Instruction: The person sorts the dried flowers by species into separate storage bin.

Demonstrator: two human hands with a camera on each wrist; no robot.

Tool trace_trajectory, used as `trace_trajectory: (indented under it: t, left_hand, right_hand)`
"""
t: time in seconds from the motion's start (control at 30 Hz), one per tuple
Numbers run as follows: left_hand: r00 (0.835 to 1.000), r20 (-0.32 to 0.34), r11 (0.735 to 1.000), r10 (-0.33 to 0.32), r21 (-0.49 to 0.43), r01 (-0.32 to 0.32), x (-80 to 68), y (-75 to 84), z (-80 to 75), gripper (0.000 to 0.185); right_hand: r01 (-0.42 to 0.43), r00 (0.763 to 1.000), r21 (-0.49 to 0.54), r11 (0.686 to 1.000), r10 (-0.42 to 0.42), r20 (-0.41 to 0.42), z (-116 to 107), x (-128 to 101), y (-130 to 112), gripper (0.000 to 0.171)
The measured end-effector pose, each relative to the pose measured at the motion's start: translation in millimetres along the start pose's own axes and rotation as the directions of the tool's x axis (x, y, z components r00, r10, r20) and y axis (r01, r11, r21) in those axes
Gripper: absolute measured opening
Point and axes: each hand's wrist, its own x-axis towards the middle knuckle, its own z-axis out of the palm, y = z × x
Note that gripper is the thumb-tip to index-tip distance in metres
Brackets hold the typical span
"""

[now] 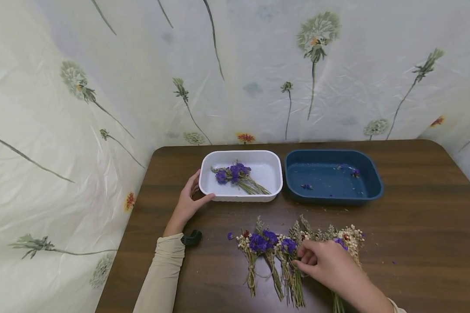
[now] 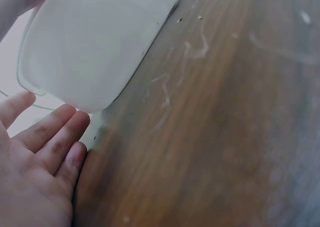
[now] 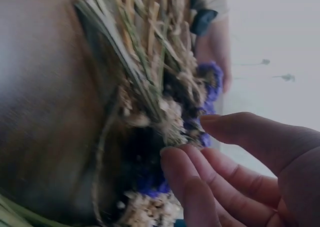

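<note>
Dried flower bundles (image 1: 297, 256) are laid side by side on the near part of the brown bench (image 1: 415, 226), stems toward the person, seemingly so that each can be picked off the row in turn. Behind them, two shallow trays stand just beside each other along the far edge: a white tray (image 1: 272, 158) on the left, in which one purple bundle (image 1: 236, 176) lies, and a blue tray (image 1: 372, 174) on the right, which holds only a few loose purple petals (image 1: 306, 187). The white tray is steadied at its near left corner by the left hand (image 1: 189, 204), whose fingers are held straight and relaxed against the wall, with the thumb along the front; nothing is gripped. The right hand (image 1: 329, 267) is lowered onto the middle of the row, its fingers loosely curved around the heads of one bundle; from the wrist view the fingertips (image 3: 175, 159) are seen just touching the blossoms, and a firm pinch cannot be made out. Small crumbs of dried plant (image 2: 200, 17) are scattered over the wood near the white tray.
</note>
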Motion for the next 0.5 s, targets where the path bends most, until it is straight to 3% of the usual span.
trace_trajectory:
  t: [0.2,0.5]
  left_hand:
    - [1.000,0.001,1.000,0.001,0.009,-0.001,-0.2,-0.1,0.0,0.090]
    - [1.000,0.006,1.000,-0.003,0.012,0.003,-0.5,-0.2,-0.2,0.090]
  right_hand:
    - [-0.059,0.997,0.008,0.998,0.059,0.049,11.3,-4.4,2.6,0.021]
    - [-0.140,0.990,-0.033,0.990,0.140,-0.003,23.8,-6.3,4.6,0.026]
